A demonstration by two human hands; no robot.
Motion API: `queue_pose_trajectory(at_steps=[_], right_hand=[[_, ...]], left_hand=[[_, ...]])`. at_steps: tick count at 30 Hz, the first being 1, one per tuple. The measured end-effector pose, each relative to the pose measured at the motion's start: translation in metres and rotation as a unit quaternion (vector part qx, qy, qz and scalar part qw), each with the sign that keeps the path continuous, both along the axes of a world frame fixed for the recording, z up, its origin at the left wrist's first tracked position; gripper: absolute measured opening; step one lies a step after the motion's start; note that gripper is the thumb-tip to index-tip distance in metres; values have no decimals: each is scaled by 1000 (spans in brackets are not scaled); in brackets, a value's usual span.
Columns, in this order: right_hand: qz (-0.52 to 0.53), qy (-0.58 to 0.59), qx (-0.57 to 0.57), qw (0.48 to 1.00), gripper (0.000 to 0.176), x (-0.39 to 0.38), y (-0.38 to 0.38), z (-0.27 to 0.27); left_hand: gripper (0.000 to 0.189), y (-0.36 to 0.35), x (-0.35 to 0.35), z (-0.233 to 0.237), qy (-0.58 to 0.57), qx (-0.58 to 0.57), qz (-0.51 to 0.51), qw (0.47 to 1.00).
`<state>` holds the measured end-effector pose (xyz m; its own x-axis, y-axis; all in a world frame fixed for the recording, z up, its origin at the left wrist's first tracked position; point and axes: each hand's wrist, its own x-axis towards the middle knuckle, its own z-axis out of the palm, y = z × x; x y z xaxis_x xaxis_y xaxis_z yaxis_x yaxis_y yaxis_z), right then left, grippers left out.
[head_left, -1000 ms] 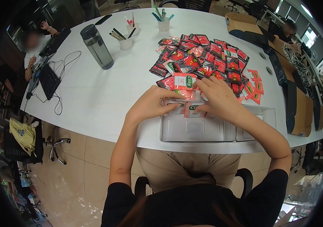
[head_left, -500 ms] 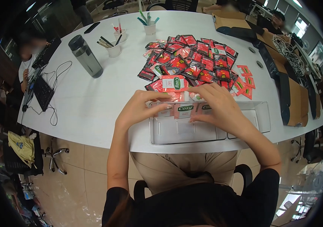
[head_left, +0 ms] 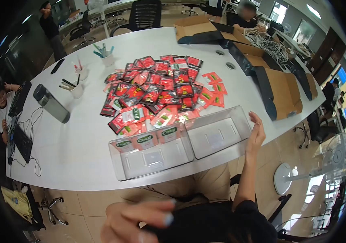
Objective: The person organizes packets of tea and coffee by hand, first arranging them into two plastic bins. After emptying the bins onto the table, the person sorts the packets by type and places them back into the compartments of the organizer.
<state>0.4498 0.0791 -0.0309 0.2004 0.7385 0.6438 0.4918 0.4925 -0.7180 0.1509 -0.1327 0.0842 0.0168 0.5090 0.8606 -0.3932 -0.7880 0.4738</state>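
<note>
Two clear plastic trays stand end to end near the table's front edge. In the left tray (head_left: 118, 172), three pink-and-white Cozy sachets (head_left: 144, 140) lean in a row along the far wall. The right tray (head_left: 217, 141) shows a bare bottom. My right hand (head_left: 256, 133) is beside that tray's right end, fingers stretched and holding nothing. Close to the camera, my left hand (head_left: 140, 220) is blurred, its fingers apart with nothing visible in them. Behind the trays lies a heap of red-and-black sachets (head_left: 152, 87), with pink sachets (head_left: 165, 116) along its near side.
A grey bottle (head_left: 51, 104) and pen cups (head_left: 76, 90) stand on the left, near a keyboard (head_left: 22, 142). Open cardboard boxes (head_left: 280, 95) line the right side, beside bundled white cables (head_left: 268, 45). Other people sit at the left and far right. A fan (head_left: 335, 158) stands right.
Both hands have left the sachets in the left tray: the left came back towards the camera, the right moved to the right tray's end. The view has turned to the right.
</note>
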Motion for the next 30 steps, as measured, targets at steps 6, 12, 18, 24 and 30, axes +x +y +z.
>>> queue_pose_trajectory(at_steps=[6, 12, 18, 24, 30], right_hand=[[146, 129, -152, 969, 82, 18, 16, -35], [181, 114, -130, 968, 84, 15, 15, -32], [178, 84, -127, 972, 93, 13, 12, -25], [168, 47, -114, 978, 94, 15, 13, -29], [196, 62, -89, 974, 86, 17, 15, -34]], left_hand=[[42, 5, 43, 15, -75, -44, -166, 982], [56, 41, 63, 14, -64, 66, -92, 992], [30, 56, 77, -36, 404, -67, 309, 858], [28, 73, 88, -135, 434, -10, 622, 652], [25, 75, 88, -152, 422, -35, 661, 620]])
